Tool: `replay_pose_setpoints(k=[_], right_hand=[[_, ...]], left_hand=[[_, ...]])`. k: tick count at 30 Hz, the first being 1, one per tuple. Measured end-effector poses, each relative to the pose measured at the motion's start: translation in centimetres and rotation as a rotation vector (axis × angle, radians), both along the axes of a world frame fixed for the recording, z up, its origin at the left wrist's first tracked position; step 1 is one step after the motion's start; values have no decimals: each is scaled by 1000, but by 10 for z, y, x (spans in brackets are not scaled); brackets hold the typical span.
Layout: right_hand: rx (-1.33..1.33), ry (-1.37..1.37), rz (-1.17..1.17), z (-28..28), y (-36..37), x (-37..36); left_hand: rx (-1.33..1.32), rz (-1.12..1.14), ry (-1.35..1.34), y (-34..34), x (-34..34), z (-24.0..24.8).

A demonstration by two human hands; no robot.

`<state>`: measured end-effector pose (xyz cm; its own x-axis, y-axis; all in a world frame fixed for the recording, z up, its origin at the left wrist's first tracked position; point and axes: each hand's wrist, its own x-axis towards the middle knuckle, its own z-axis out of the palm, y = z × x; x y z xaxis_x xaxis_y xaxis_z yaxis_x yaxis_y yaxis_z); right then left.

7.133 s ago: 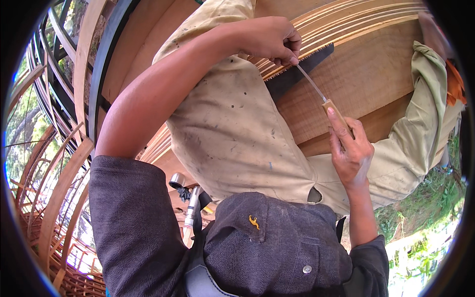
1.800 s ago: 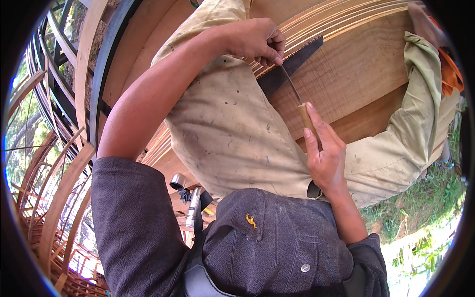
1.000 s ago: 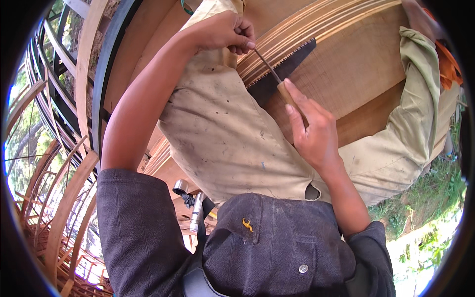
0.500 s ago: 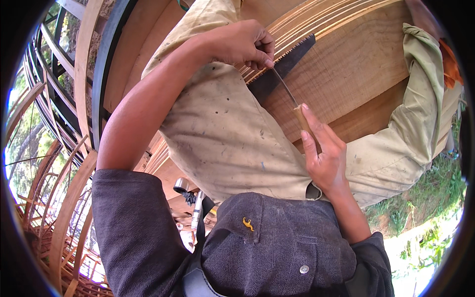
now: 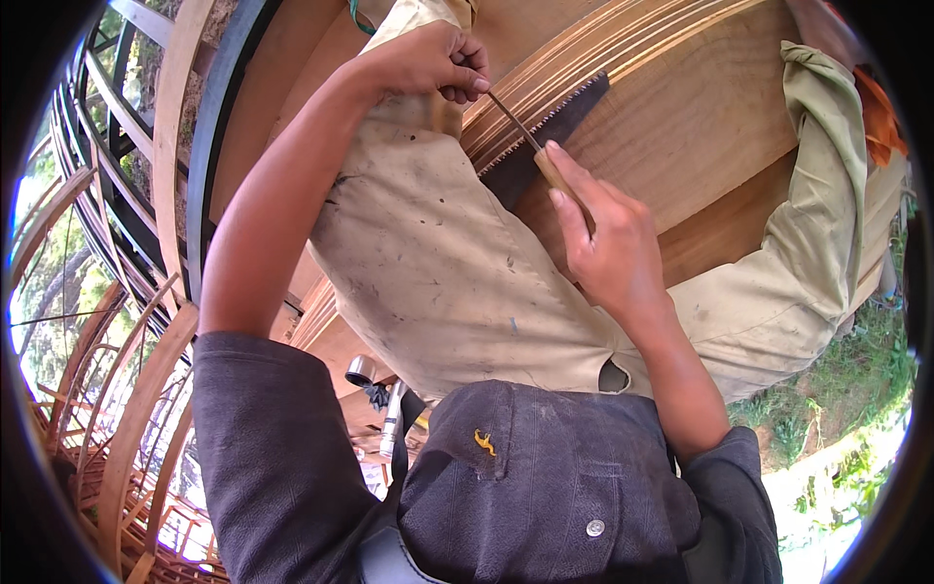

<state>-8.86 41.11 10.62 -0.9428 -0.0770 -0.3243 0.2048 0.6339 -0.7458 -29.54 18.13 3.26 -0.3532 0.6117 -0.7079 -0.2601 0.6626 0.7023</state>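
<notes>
A thin file with a wooden handle point(image 5: 555, 175) slants up and left across the toothed edge of a dark saw blade point(image 5: 576, 109). My right hand point(image 5: 615, 238) is closed round the handle, index finger laid along it. The fingers of my left hand point(image 5: 433, 63) pinch the file's far tip. Just beyond my left thigh the saw blade stands with its teeth facing up and left. Its lower end is hidden behind the trouser leg point(image 5: 438, 253), so what holds it there cannot be seen.
Wide wooden boards point(image 5: 700, 136) lie under and between my legs, with a stack of thin strips point(image 5: 593, 44) beyond the saw. Beside my left hip are a metal cup point(image 5: 361, 370) and a silvery cylinder point(image 5: 391, 419). Curved wooden ribs point(image 5: 146, 419) rise at the left.
Both hands have moved up and to the left together, carrying the file lengthwise across the saw teeth. The handle now lies close to the blade, which has barely shifted.
</notes>
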Motion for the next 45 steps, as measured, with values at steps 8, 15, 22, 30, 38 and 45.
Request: replay_pose_setpoints(k=[8, 15, 22, 30, 38, 45], right_hand=[[-16, -27, -21, 26, 15, 52], [242, 82, 96, 29, 30, 45], [264, 102, 179, 31, 42, 40], [363, 108, 263, 25, 38, 36], [393, 145, 281, 8, 20, 16], [304, 249, 266, 15, 28, 6]], left_hand=[[77, -69, -74, 16, 32, 24], [131, -61, -2, 25, 31, 26], [159, -104, -42, 29, 34, 22], [5, -134, 82, 40, 40, 18], [67, -149, 11, 14, 8, -7], [183, 33, 28, 2, 11, -17]])
